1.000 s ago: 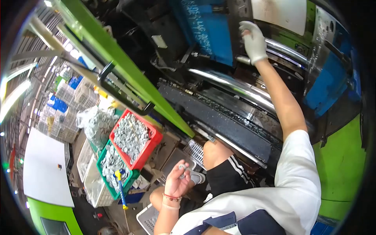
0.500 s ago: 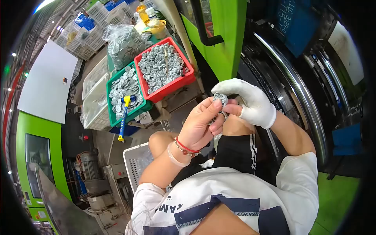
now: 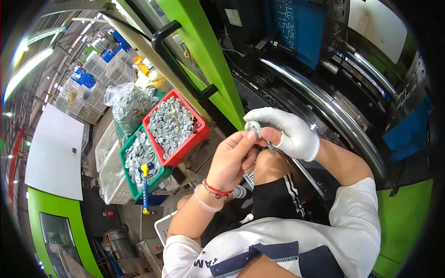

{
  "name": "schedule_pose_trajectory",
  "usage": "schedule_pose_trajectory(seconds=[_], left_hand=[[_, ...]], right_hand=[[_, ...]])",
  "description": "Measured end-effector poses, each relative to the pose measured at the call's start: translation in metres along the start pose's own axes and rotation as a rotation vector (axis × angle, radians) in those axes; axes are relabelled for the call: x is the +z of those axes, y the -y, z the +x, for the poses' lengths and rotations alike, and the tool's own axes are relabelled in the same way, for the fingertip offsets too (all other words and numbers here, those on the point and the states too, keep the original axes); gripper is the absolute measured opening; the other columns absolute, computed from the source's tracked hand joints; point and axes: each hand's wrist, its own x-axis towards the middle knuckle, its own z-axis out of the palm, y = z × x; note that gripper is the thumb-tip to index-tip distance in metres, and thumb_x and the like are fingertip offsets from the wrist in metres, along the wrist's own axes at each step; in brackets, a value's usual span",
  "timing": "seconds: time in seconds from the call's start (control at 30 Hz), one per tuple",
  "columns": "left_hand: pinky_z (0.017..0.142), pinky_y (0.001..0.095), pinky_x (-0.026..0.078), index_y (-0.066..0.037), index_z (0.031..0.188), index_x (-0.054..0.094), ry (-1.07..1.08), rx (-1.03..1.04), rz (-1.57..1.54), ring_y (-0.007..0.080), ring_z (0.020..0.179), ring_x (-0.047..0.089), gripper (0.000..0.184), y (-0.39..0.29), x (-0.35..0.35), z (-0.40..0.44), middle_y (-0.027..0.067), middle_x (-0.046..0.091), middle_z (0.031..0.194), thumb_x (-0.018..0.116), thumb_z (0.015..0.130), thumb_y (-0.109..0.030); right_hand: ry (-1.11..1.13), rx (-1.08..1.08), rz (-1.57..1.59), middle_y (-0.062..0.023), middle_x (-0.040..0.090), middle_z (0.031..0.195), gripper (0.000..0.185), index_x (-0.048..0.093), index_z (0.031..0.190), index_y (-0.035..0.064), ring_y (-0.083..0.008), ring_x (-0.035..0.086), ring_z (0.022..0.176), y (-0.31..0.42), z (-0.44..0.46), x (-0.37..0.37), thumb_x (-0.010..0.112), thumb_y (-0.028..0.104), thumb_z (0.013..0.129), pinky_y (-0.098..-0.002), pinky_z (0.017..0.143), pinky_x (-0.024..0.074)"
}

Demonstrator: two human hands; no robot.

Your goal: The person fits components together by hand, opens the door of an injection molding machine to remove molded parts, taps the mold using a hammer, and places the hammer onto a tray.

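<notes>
So on my feed the small grey part (image 3: 253,126) is up between both hands. A second ago the gloved right hand (image 3: 293,133) was way over by the machine's blue block (image 3: 299,39); now it's met the bare left hand (image 3: 232,155). Left thumb and fingers are pinching the part; right's at it too, but I can't tell if it's pinching. Red bin (image 3: 202,133) sits off left, full of grey pieces.

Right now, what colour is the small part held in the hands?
Silvery grey. The small part shows best in the head view, the only one.
</notes>
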Motion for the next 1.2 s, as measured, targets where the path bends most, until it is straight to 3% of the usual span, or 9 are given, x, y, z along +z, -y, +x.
schedule_pose_trajectory(seconds=[0.13, 0.4, 0.53, 0.6, 0.73, 0.8, 0.87, 0.93, 1.2], left_hand=[[0.041, 0.0179, 0.029, -0.004, 0.089, 0.057, -0.001, -0.011, -0.136, 0.0037, 0.046, 0.038, 0.024, 0.000, 0.005, 0.006, 0.0011, 0.059, 0.080, 0.054, 0.092, -0.027], [0.041, 0.0175, 0.029, -0.005, 0.102, 0.058, -0.160, 0.078, 0.133, 0.0032, 0.048, 0.038, 0.024, -0.017, 0.014, 0.012, -0.0010, 0.057, 0.078, 0.052, 0.093, -0.026], [0.045, 0.0170, 0.027, -0.006, 0.105, 0.056, -0.648, 0.797, 0.627, 0.0023, 0.051, 0.036, 0.026, -0.064, -0.035, 0.029, -0.0065, 0.042, 0.066, 0.046, 0.096, -0.028], [0.056, 0.0190, 0.035, -0.006, 0.109, 0.054, -0.706, 0.906, 0.720, 0.0033, 0.061, 0.040, 0.029, -0.093, -0.066, 0.038, -0.0046, 0.045, 0.072, 0.044, 0.096, -0.031], [0.078, 0.0252, 0.038, -0.008, 0.114, 0.051, -0.630, 0.932, 0.672, 0.0083, 0.082, 0.045, 0.037, -0.103, -0.063, 0.078, -0.0003, 0.049, 0.094, 0.046, 0.095, -0.039], [0.074, 0.0253, 0.040, -0.007, 0.112, 0.050, -0.599, 0.986, 0.834, 0.0087, 0.086, 0.048, 0.030, -0.098, -0.061, 0.098, 0.0022, 0.052, 0.102, 0.051, 0.093, -0.030], [0.056, 0.0216, 0.038, -0.006, 0.084, 0.051, -0.516, 1.029, 0.620, 0.0054, 0.060, 0.045, 0.016, -0.093, -0.084, 0.121, -0.0023, 0.049, 0.070, 0.052, 0.093, -0.019], [0.049, 0.0214, 0.034, -0.007, 0.074, 0.047, -0.626, 1.070, 0.589, 0.0047, 0.050, 0.039, 0.021, -0.087, -0.074, 0.124, -0.0045, 0.043, 0.060, 0.050, 0.092, -0.017], [0.046, 0.0217, 0.033, -0.007, 0.074, 0.046, -0.622, 1.064, 0.698, 0.0069, 0.049, 0.041, 0.018, -0.088, -0.077, 0.121, -0.0014, 0.045, 0.060, 0.048, 0.090, -0.013]], right_hand=[[-0.009, 0.013, 0.207, -0.0069, 0.056, 0.101, 0.040, 0.048, 0.121, 0.0014, -0.0122, 0.055, 0.088, -0.008, -0.001, -0.004, 0.058, 0.024, 0.090, -0.0269, 0.079, 0.0459], [-0.041, -0.158, -0.125, -0.0069, 0.054, 0.104, 0.037, 0.050, 0.115, 0.0003, -0.0136, 0.055, 0.089, -0.003, 0.005, -0.047, 0.065, 0.015, 0.084, -0.0272, 0.078, 0.0462], [-0.663, -0.454, -0.145, -0.0070, 0.054, 0.106, 0.038, 0.046, 0.121, 0.0012, -0.0136, 0.053, 0.094, 0.008, 0.006, -0.175, 0.059, 0.015, 0.088, -0.0277, 0.077, 0.0479], [-0.972, -0.440, -0.290, -0.0069, 0.053, 0.108, 0.041, 0.046, 0.124, 0.0025, -0.0142, 0.055, 0.091, -0.008, 0.001, -0.268, 0.059, 0.016, 0.088, -0.0277, 0.077, 0.0486], [-1.168, -0.174, -0.744, -0.0065, 0.059, 0.103, 0.037, 0.050, 0.121, 0.0032, -0.0129, 0.056, 0.088, -0.054, -0.008, -0.383, 0.059, 0.015, 0.086, -0.0243, 0.077, 0.0455], [-1.234, -0.103, -0.932, -0.0069, 0.062, 0.098, 0.036, 0.053, 0.118, 0.0045, -0.0128, 0.056, 0.083, -0.068, 0.001, -0.404, 0.060, 0.011, 0.083, -0.0253, 0.077, 0.0444], [-1.283, 0.008, -0.856, -0.0071, 0.063, 0.096, 0.036, 0.054, 0.117, 0.0050, -0.0135, 0.058, 0.082, -0.076, 0.012, -0.418, 0.061, 0.012, 0.083, -0.0260, 0.076, 0.0450], [-1.296, 0.010, -0.828, -0.0069, 0.063, 0.095, 0.036, 0.054, 0.117, 0.0053, -0.0136, 0.058, 0.082, -0.085, 0.018, -0.435, 0.061, 0.012, 0.083, -0.0259, 0.076, 0.0453], [-1.290, 0.019, -0.889, -0.0139, 0.062, 0.106, 0.036, 0.056, 0.117, 0.0097, -0.0259, 0.060, 0.096, -0.100, 0.024, -0.444, 0.062, 0.017, 0.081, -0.0317, 0.085, 0.0448]])
